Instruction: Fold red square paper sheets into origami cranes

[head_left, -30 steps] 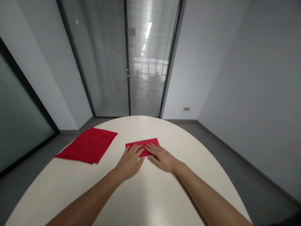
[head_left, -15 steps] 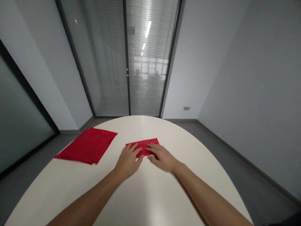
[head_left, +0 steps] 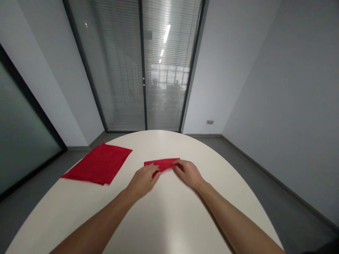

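Observation:
A small folded red cloth (head_left: 164, 163) lies near the middle of the white table, its near edge curled up between my two hands. My left hand (head_left: 143, 179) grips the near left part, thumb below and fingers over the top. At the near right corner, my right hand (head_left: 188, 173) pinches the cloth between thumb and fingers. Parts of the cloth under my fingers are hidden. To the left lies a larger stack of flat red cloths (head_left: 102, 164), which neither hand touches.
The round white table (head_left: 169, 218) spreads out beneath both forearms. Behind it stand glass doors (head_left: 122, 88) with blinds and dark frames. Grey walls (head_left: 291, 106) rise on the right, with an outlet plate (head_left: 210, 122) low down.
My fingers have gone from lying flat on the folded cloth to gripping its near edge. That edge is now lifted and the cloth looks narrower. The stack has stayed put.

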